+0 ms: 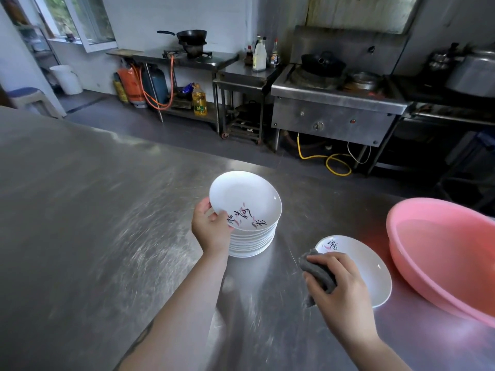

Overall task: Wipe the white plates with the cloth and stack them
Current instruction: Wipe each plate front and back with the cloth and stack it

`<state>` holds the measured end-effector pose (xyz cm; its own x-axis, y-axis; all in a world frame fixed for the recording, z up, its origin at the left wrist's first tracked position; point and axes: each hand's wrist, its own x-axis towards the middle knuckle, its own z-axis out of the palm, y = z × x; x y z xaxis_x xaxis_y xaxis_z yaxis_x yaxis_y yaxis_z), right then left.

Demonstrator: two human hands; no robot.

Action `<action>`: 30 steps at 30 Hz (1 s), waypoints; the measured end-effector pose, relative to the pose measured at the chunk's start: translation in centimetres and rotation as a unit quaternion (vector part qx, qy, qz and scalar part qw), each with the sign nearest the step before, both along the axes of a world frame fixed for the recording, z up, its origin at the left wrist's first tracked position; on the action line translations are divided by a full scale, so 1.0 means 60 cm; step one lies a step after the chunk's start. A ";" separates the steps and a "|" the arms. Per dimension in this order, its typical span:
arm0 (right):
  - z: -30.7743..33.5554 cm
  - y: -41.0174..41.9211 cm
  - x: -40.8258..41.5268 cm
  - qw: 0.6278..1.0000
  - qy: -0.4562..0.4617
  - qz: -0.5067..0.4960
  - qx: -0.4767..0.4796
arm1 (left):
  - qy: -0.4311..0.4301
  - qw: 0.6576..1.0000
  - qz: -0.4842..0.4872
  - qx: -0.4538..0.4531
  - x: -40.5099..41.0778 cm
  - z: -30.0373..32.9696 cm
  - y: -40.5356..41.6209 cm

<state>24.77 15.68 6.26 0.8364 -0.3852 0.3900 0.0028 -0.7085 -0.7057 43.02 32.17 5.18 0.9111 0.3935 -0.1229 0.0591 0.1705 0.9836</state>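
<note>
- The right hand (338, 283) curls round a grey cloth (318, 277), pressing it onto a lone plate (367, 266) near the table's (93, 210) right edge, just beside a pink basin (442, 253).
- Farther in, the left hand (211, 227) pinches the rim of the tilted top plate (245, 200) on the stack (253, 243), mid-table.
- Risk: that plate may land off-centre and slide, since only fingertips hold it; the tall stack could shift.
</note>
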 end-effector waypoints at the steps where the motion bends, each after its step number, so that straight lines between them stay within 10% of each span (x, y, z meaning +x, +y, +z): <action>1: 0.000 -0.002 -0.002 1.000 0.000 0.001 0.003 | 0.001 0.999 0.006 -0.032 -0.004 0.007 -0.003; 10: 0.039 -0.071 -0.108 0.995 -0.034 -0.076 0.049 | -0.031 0.988 -0.125 -0.089 -0.164 0.090 -0.049; 21: -0.032 -0.212 -0.417 0.946 0.041 -0.263 0.188 | 0.175 0.920 -0.348 -0.028 -0.491 -0.044 -0.194; 30: -0.114 -0.208 -0.473 0.948 0.119 -0.188 0.226 | 0.220 0.897 -0.380 0.052 -0.594 -0.127 -0.248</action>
